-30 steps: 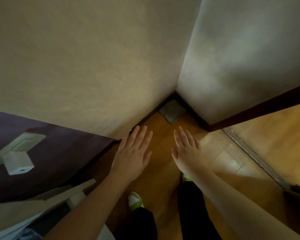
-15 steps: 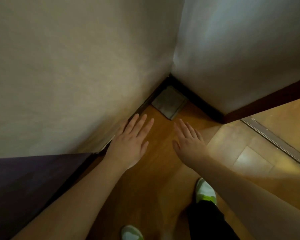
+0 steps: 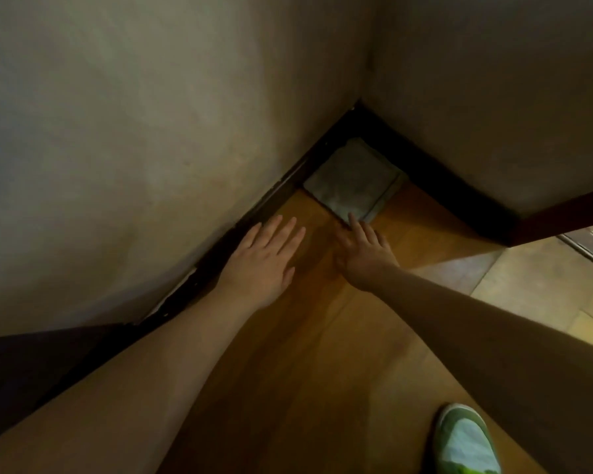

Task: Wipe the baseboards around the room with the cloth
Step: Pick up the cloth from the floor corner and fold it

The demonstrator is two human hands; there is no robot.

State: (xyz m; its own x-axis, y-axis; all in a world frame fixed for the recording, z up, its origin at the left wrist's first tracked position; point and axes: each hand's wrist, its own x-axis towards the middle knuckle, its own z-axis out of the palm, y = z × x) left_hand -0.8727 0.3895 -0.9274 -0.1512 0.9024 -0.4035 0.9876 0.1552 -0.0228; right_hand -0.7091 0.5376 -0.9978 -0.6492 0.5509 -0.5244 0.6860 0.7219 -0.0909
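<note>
Both arms reach down toward a room corner. The left hand (image 3: 259,260) is spread flat with straight fingers (image 3: 290,230), holding nothing, just beside the dark baseboard (image 3: 278,191) that runs under the left wall (image 3: 134,148). The right hand (image 3: 365,249) is also open, its fingers (image 3: 353,223) straight and their tips at the near edge of the cloth (image 3: 351,179); whether they touch it cannot be told. The grey folded cloth lies flat on the wooden floor (image 3: 305,354), tucked into the corner beyond both sets of fingers. A green-and-white shoe (image 3: 466,439) stands behind the right hand.
</note>
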